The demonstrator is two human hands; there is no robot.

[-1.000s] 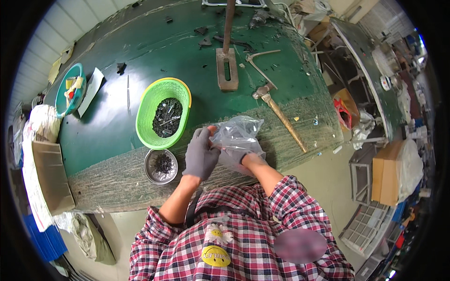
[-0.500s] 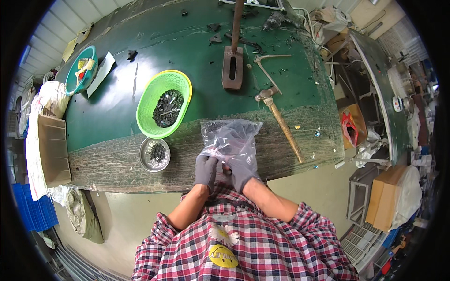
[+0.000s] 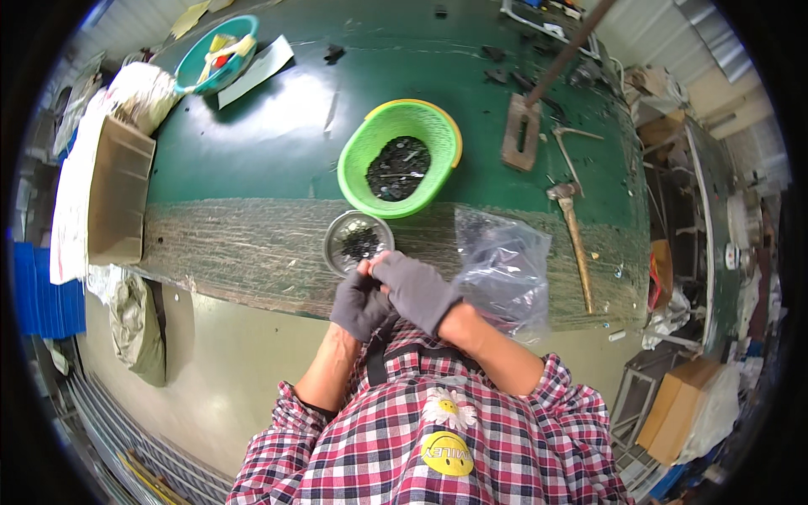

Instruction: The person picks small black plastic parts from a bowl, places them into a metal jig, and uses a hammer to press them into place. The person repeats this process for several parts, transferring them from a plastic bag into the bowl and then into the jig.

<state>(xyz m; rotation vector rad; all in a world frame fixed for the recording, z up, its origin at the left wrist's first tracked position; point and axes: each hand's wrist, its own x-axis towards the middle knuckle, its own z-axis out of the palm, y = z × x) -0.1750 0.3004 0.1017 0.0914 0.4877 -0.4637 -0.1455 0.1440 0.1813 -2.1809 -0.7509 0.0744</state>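
My left hand (image 3: 360, 305), in a grey fingerless glove, is closed at the near rim of a small round metal bowl (image 3: 331, 255). My right hand (image 3: 418, 291), gloved the same way, is closed against it, the fingertips of both meeting. Whatever lies between the fingers is hidden or too small to name. Small black pieces (image 3: 360, 243) lie heaped in the bowl. Just beyond stands a green plastic basket (image 3: 355, 179) with more black bits at its bottom. A clear plastic bag (image 3: 505, 273) rests flat to the right of my right hand, touched by neither hand.
A hammer (image 3: 577, 252) with a wooden handle lies at the right, near a slotted metal block (image 3: 520, 135) with a rod. At the far left are a teal basin (image 3: 189, 77) and a white sheet (image 3: 257, 71). An open box (image 3: 122, 194) stands at the left edge.
Both hands have left the plastic bag and come together by the metal bowl. The bag now lies on the table. The whole view has shifted, moving the table's things rightward in the picture.
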